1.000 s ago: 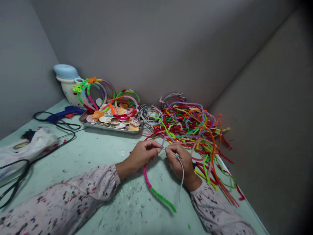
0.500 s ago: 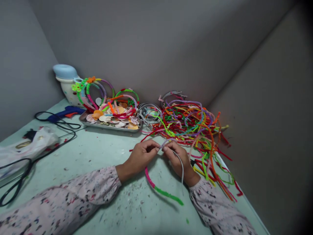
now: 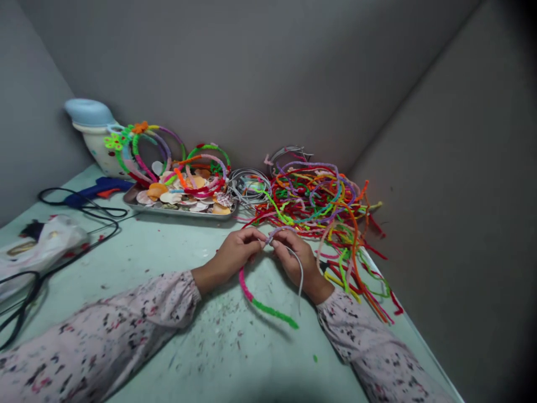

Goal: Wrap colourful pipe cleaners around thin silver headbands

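My left hand [image 3: 235, 253] is closed in a pinch on a thin grey wire [image 3: 301, 277], just left of where my right hand meets it. Below that hand hangs the covered end of the wire, wound with a pink pipe cleaner [image 3: 245, 286] and then a green pipe cleaner [image 3: 274, 315] at the tip. A pale purple pipe cleaner [image 3: 282, 229] loops up between the hands. My right hand [image 3: 297, 258] pinches it close to the wire, fingertips almost touching the left ones. The bare wire curves down past my right palm. The exact pinch point is partly hidden by the fingers.
Behind the hands lies a tangled heap of coloured pipe cleaners [image 3: 319, 196]. Beside it are coiled grey wires [image 3: 250, 186] and a metal tray [image 3: 180, 213] of shells and wrapped hoops. A blue glue gun [image 3: 94, 192], black cord [image 3: 107, 235], plastic bag [image 3: 62, 238] and blue-lidded container [image 3: 98, 145] occupy the left.
The whole view has shifted, so everything sits a little further left and higher. Both hands keep their pinch, with fingertips still close together at the purple pipe cleaner.
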Available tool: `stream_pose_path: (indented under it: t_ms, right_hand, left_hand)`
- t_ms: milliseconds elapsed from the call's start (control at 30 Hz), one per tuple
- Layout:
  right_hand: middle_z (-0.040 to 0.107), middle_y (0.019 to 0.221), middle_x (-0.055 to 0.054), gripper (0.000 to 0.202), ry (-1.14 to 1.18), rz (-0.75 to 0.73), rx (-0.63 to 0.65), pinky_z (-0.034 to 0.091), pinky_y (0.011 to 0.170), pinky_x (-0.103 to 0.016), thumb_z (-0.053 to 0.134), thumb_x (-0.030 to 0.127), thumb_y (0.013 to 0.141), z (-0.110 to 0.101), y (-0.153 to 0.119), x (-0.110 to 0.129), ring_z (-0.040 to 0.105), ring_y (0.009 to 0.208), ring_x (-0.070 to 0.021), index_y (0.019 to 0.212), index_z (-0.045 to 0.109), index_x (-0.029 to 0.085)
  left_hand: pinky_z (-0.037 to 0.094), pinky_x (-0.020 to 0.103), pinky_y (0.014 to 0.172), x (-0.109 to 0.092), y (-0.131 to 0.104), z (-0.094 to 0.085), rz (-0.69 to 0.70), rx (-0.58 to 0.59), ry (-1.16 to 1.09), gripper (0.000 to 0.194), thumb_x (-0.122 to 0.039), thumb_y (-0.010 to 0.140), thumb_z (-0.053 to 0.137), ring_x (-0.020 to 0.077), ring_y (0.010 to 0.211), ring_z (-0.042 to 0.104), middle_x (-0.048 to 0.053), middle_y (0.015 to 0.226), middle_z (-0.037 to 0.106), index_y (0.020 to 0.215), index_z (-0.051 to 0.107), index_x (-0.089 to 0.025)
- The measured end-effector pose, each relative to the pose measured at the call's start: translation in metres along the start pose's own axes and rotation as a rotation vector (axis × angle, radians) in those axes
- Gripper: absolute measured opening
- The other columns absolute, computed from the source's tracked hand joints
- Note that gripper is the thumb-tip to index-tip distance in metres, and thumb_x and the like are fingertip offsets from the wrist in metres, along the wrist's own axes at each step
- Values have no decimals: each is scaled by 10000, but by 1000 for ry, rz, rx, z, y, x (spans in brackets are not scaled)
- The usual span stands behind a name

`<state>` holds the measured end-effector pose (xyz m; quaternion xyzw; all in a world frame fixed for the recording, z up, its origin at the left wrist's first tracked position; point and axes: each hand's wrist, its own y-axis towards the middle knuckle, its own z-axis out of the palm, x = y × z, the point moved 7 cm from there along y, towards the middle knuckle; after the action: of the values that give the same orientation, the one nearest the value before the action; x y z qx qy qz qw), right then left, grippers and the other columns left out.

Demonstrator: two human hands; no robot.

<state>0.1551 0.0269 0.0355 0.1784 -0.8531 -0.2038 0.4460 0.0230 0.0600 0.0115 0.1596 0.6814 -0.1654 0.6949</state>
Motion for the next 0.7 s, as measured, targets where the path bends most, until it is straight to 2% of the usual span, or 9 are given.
stream_pose_path:
  t_ms: [233, 400, 700]
  right_hand:
    - [653, 850, -39, 165, -33, -122, -34, 478, 731, -303, 518, 130, 842, -5, -3, 7, 595, 813, -173, 908, 646, 212]
    - [655, 813, -38, 168, -46, -137, -47, 485, 707, -307, 529, 124, 825, -5, -3, 6, 596, 776, -176, 870, 666, 211]
    - [671, 875, -38, 246, 53, -180, 20, 509, 782, -338, 493, 105, 835, 0, -1, 11, 625, 843, -177, 924, 688, 226]
  left_hand:
    - [296, 189, 440, 3, -1, 3, -54, 39, -29, 156, -255, 735, 604, 55, 442, 429, -46, 576, 495, 838, 608, -137]
    - [298, 182, 443, 2, 0, 2, -17, 34, 14, 196, -283, 768, 590, 52, 463, 434, -32, 619, 509, 896, 602, -135]
    - [305, 188, 410, 4, 3, 3, -95, 85, 20, 257, -386, 791, 542, 59, 407, 430, -32, 540, 497, 706, 527, -144]
